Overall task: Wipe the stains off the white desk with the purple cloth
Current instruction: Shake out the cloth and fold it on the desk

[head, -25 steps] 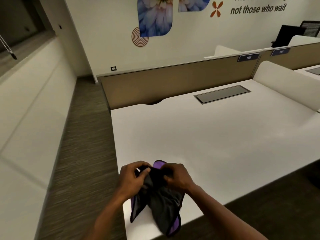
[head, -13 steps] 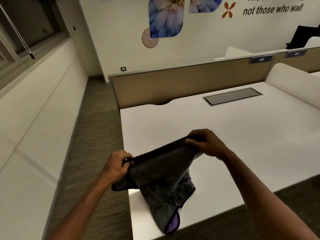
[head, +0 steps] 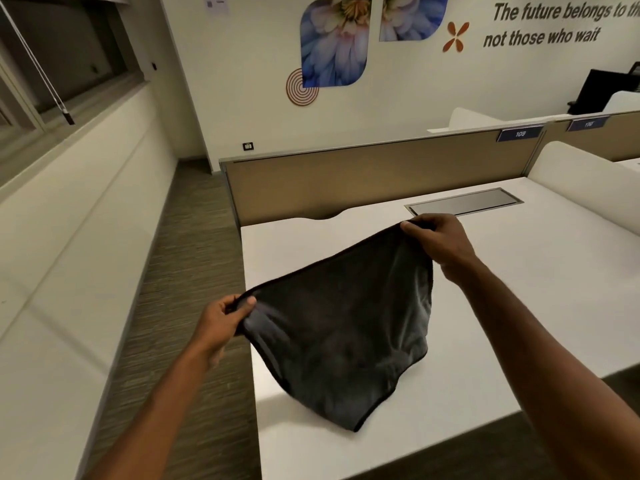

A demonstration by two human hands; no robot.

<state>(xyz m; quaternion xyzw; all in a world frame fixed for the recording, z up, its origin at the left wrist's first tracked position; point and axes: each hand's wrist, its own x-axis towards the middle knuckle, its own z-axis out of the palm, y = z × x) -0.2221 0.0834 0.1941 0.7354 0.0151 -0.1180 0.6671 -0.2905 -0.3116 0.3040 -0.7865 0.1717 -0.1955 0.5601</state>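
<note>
A big office room with a white counter [head: 502,306]. The cloth [head: 343,327] hangs between both hands, bottom touching the counter. Left hand [head: 221,323] and right hand [head: 440,242] fingers pinch its top corners. It looks soft, light and floppy, so corners are good to hold.

1. The left hand [head: 221,318] pinches one top corner of the cloth [head: 341,327], thumb on the near face.
2. The right hand [head: 440,242] grips the other top corner, higher and farther off.
3. The cloth hangs spread between them, looking dark grey on this side; its lower edge rests on the white table [head: 519,306].
4. A grey hatch [head: 464,201] lies flush in the table beyond the right hand.
5. A tan partition [head: 363,178] lines the far edge, carrying a blue tag [head: 519,134].
</note>
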